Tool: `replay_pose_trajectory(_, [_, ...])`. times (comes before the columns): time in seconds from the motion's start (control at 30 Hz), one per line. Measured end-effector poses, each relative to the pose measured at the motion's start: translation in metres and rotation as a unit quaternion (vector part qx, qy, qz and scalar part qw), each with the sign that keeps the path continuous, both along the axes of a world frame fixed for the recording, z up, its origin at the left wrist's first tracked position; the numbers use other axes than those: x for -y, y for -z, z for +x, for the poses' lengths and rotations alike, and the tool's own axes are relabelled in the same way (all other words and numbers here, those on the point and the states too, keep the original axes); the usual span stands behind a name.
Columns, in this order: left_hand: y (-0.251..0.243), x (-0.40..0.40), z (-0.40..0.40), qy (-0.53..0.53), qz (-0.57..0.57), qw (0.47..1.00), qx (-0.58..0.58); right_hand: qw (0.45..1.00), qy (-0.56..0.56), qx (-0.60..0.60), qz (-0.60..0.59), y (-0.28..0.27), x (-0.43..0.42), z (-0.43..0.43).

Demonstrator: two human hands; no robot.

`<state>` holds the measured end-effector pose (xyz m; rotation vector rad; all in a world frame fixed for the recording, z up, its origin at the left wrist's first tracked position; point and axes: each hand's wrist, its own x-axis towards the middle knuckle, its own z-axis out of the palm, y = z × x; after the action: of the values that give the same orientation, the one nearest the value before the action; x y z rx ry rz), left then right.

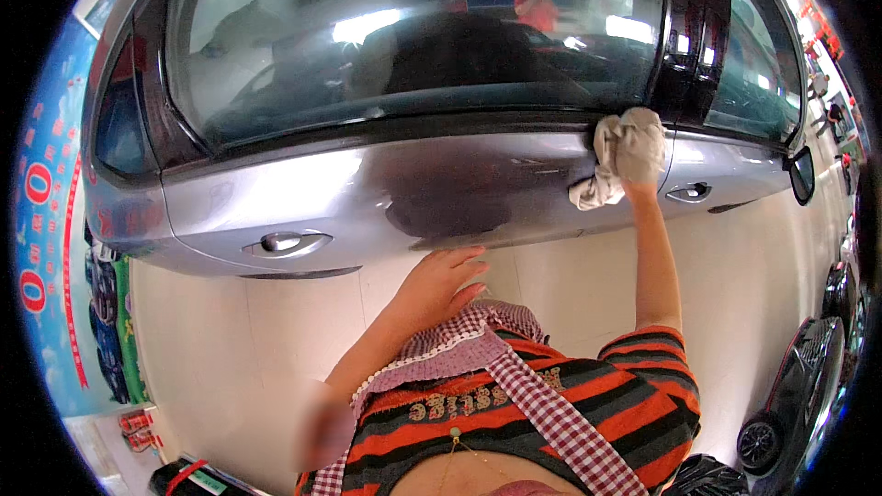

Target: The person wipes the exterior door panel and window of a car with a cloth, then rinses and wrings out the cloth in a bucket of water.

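Note:
A beige cloth [598,164] is wrapped over my right hand [642,145], hiding the fingers. That hand presses it against the upper door panel, just under the window trim and beside the seam between the two doors. A grey car [275,186] stretches across the view in front of me. My left hand [444,282] holds nothing; its fingers are apart, close to the checked apron [441,341] and near the lower visible edge of the door. The rear door handle [281,242] lies left of it. Reflections cover the large door window [413,48].
At the right are the car's side mirror [801,176], the front door handle [689,191] and a dark car [799,379]. A printed banner [58,220] stands at the left. Red objects [140,429] and a dark box [196,479] sit at lower left. People [835,116] stand far off.

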<state>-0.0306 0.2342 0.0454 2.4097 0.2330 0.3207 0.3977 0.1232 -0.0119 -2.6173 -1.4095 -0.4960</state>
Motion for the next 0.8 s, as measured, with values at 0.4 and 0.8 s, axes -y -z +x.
replay_pose_trajectory(0.4, [0.008, 0.001, -0.006, -0.054, -0.019, 0.998, 0.008, 0.987, -0.065, 0.050, -0.137, -0.008, -0.061, -0.056])
replay_pose_trajectory(0.8, [0.000, -0.004, -0.014, -0.112, -0.006, 0.993, 0.021, 0.839, -0.499, -0.149, 0.157, -0.053, -0.215, -0.261])
